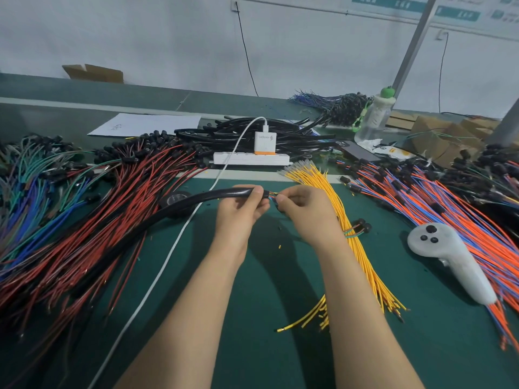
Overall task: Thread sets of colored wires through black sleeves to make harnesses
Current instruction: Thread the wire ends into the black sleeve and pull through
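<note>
Two hands meet at the mouth of a black sleeve [219, 195] above the middle of the green workbench [266, 304].
Head view: the left hand [241, 211] curls round the glossy, thick sleeve just behind its open end, while the right hand [306, 211] pinches short colored wires [273, 196] showing there. The sleeve runs left to right, mouth pointing right, and its tail curves toward the bench's near left edge across the red wires [118, 220].

A glossy black sleeve [213, 195] was held by its open end in the left hand [241, 211] — its length curved away leftward and down. Short colored wires [273, 195] were seen at that mouth, pinched by the right hand [303, 211].
</note>
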### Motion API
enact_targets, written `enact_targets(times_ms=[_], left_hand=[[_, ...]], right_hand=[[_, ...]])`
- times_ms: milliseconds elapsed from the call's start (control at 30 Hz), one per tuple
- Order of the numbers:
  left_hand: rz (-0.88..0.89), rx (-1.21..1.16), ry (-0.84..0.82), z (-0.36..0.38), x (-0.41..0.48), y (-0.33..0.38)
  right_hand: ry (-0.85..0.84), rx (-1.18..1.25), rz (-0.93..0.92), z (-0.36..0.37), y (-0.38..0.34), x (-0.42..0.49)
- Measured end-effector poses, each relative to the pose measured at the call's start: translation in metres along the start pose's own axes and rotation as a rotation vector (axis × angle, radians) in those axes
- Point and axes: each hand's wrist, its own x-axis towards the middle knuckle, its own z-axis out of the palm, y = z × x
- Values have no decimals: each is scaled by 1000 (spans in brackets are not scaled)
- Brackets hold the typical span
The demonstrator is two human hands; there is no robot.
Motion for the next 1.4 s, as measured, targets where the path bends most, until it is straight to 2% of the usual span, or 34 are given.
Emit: enact_targets(times_ms=[200,400,567,900,1033,1133,1267,1400], left_hand=[[9,-2,-11,0,-1,0],[5,17,-3,0,0,0],[7,19,-1,1,0,0],[9,10,-15,1,-1,1],[5,13,-11,1,0,1],[-1,3,3,1,-1,1],[0,-4,9,0,0,2],[23,36,-12,1,-1,1]], right_hand=[[16,25,-32,1,0,-2],[30,80,31,-2,-1,-2],[21,31,5,-1,2,-1],[112,-188,-334,7,6,-3],[86,-288,-401,10,9,-3],[80,-284,-366,11,10,-3],[70,-104,-169,8,5,0],[58,-77,-28,2,-1,6]])
